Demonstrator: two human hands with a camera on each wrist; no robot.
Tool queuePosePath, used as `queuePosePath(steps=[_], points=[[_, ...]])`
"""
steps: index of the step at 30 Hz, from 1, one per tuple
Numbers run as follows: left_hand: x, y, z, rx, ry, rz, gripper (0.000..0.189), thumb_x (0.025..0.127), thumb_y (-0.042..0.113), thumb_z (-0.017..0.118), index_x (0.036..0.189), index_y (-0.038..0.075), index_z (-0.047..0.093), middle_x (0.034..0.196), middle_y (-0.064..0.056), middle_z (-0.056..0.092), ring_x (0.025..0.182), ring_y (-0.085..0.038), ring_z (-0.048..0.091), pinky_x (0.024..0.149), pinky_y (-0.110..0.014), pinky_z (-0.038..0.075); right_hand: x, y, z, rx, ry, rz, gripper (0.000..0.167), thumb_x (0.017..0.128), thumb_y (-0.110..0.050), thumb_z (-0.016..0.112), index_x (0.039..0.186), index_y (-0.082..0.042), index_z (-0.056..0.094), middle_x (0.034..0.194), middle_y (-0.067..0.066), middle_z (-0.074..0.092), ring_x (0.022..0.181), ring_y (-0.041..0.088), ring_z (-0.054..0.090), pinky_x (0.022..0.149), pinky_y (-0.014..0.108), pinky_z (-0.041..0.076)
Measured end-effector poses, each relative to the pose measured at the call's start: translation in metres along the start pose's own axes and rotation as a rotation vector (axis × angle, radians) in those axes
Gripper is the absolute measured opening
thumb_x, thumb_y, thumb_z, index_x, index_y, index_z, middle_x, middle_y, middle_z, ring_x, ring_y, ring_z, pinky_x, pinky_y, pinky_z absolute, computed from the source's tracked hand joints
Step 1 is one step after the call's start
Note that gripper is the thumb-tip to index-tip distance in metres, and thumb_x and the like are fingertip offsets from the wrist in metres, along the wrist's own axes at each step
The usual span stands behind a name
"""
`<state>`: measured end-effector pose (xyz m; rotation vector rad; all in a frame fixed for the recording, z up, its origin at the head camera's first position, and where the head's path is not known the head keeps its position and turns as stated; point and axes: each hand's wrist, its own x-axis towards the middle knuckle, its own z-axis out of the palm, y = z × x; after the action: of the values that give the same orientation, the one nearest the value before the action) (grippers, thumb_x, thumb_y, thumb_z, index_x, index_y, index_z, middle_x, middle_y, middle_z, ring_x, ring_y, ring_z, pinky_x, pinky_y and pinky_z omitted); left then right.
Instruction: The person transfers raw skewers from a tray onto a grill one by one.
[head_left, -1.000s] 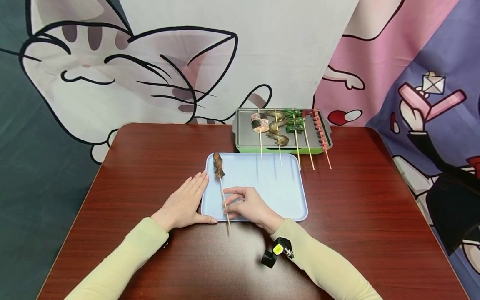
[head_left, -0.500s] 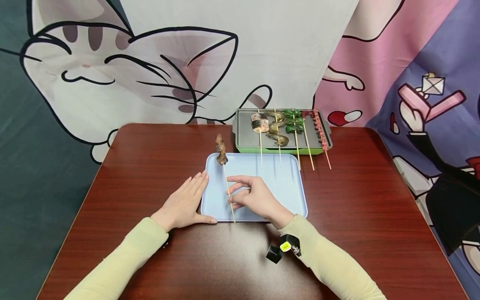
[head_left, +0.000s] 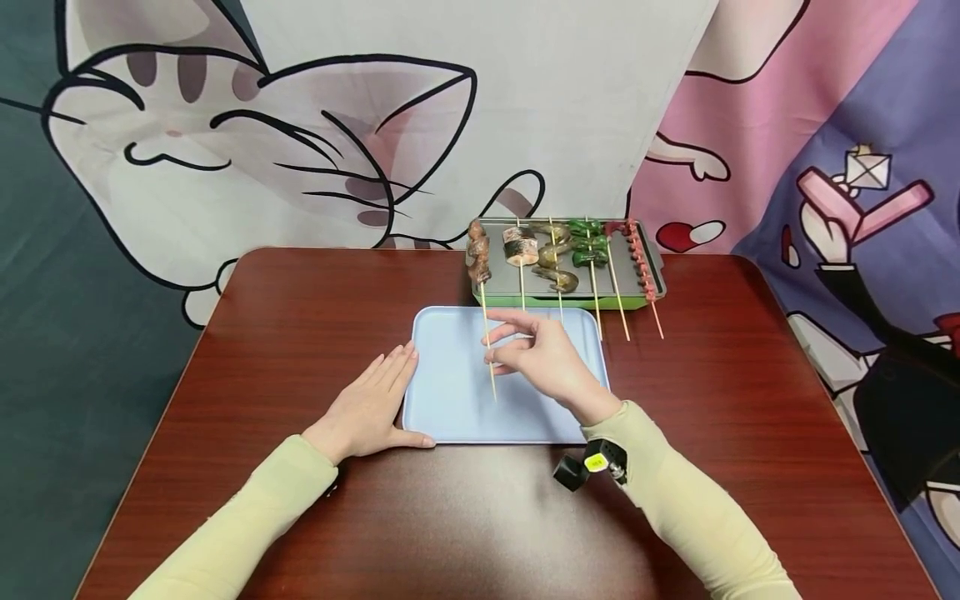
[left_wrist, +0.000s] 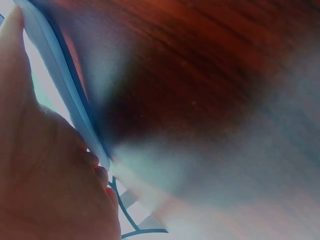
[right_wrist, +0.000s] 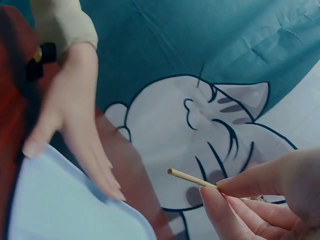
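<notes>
In the head view my right hand [head_left: 543, 358] pinches the wooden stick of a brown meat skewer [head_left: 477, 254]. Its meat end overlaps the left end of the grey and green grill box [head_left: 497, 297]; whether it touches there I cannot tell. The right wrist view shows the bare stick end [right_wrist: 187, 176] poking out past thumb and fingertips. My left hand [head_left: 367, 404] lies flat with straight fingers along the left rim of a light blue tray [head_left: 450, 417]. Part of that tray edge [left_wrist: 65, 75] also shows beside the hand in the left wrist view.
Several other skewers lie across the grill: a pale and black roll [head_left: 520, 246], brown shrimp-like pieces [head_left: 555, 279], green pieces [head_left: 588, 254] and a thin red one [head_left: 641, 265]. Their sticks overhang its front edge. The brown wooden table [head_left: 315, 300] stands before a printed cloth [head_left: 570, 108].
My right hand has lifted the meat skewer off the tray and carried it forward and right to the grill's left end. The left hand has stayed put.
</notes>
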<state>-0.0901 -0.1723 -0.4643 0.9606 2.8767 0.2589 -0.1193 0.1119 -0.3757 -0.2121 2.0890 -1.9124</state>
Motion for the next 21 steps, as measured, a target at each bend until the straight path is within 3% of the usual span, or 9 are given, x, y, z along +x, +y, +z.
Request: queuePosePath(steps=[10,17,21], points=[[-0.001,0.0,0.0,-0.005,-0.002,0.001,0.126,0.079,0.083,0.061,0.156,-0.01,0.025,0.165,-0.023,0.017,0.152,-0.036,0.018,0.123,-0.047,0.016,0.026,-0.016,-0.025,-0.06,0.082,-0.008,0.054,0.087,0.012,0.068,0.139,0.0,0.061,0.105,0.02,0.07,0.083,0.028,0.074,0.074,0.04,0.062],[0.0,-0.001,0.0,0.003,0.003,0.003,0.126,0.079,0.083,0.061,0.156,-0.01,0.025,0.165,-0.023,0.018,0.152,-0.036,0.018,0.123,-0.047,0.016,0.051,-0.013,-0.03,-0.095,0.092,0.081,0.055,0.089,0.012,0.069,0.142,0.002,0.058,0.104,0.02,0.07,0.091,0.036,0.073,0.075,0.037,0.062],[0.0,0.0,0.0,0.008,0.006,0.006,0.127,0.078,0.083,0.062,0.156,-0.01,0.026,0.165,-0.023,0.018,0.152,-0.036,0.019,0.123,-0.047,0.016,0.065,-0.006,-0.031,-0.096,0.083,0.142,0.055,0.09,0.01,0.067,0.144,0.003,0.055,0.111,0.026,0.067,0.1,0.043,0.069,0.076,0.034,0.061]])
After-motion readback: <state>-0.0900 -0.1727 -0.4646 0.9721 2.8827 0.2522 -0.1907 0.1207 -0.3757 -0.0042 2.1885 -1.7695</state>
